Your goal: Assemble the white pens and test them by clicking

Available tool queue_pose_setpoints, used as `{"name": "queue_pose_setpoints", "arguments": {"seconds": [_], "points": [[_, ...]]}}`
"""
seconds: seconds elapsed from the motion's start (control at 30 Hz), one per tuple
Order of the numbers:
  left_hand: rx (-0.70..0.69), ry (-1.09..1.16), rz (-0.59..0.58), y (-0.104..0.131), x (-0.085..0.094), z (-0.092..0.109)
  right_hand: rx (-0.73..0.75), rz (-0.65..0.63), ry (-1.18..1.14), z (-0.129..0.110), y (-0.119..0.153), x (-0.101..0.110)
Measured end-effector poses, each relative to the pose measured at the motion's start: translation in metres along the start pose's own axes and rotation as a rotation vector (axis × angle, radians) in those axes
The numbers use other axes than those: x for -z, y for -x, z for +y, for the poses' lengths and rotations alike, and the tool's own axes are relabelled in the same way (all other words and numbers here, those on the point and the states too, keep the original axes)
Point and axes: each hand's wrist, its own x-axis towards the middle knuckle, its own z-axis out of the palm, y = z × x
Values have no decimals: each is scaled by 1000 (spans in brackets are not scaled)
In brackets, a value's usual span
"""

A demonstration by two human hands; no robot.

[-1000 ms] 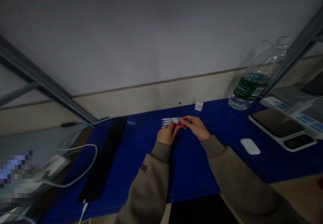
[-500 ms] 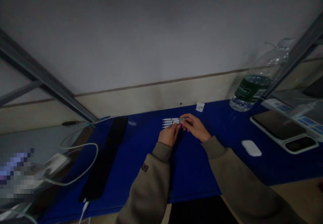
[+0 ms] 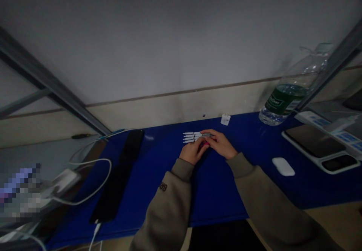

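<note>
Several slim white pens (image 3: 190,137) lie side by side on the blue table mat (image 3: 164,183), their tips pointing left. My left hand (image 3: 192,151) is closed at their near side, fingers pinched by a small pink item (image 3: 206,144). Close beside it, my right hand (image 3: 220,143) is bent over the right ends of the pens, its fingertips at a grey pen-like piece (image 3: 207,135) and the pink item. The two hands nearly meet, and their fingers partly hide what lies between them.
A large water bottle (image 3: 285,100) stands back right, near a grey-white device (image 3: 316,141) and a white case (image 3: 283,167). A small white tag (image 3: 225,119) lies by the wall. Black phones (image 3: 111,192) and a white cable (image 3: 109,168) are on the left.
My left fingers have shifted slightly right, toward my right hand, and the pink item shows a little farther right between the hands. The whole view has moved slightly.
</note>
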Motion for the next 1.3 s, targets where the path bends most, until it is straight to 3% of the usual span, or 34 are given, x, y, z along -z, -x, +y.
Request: {"name": "queue_pose_setpoints", "arguments": {"seconds": [0.53, 0.73, 0.9, 1.07, 1.23, 1.3], "points": [[-2, 27, 27, 0, -2, -2, 87, 74, 68, 3, -3, 2], [-6, 2, 70, -1, -2, -4, 110, 62, 91, 4, -3, 3], [-17, -1, 31, -1, -2, -6, 78, 24, 41, 4, -3, 3], [28, -51, 45, -2, -3, -6, 139, 19, 85, 6, -4, 3], [-46, 29, 31, -1, -3, -5, 88, 24, 82, 7, -4, 2], [-12, 6, 53, -2, -3, -7, 83, 33, 119, 7, -4, 3]]}}
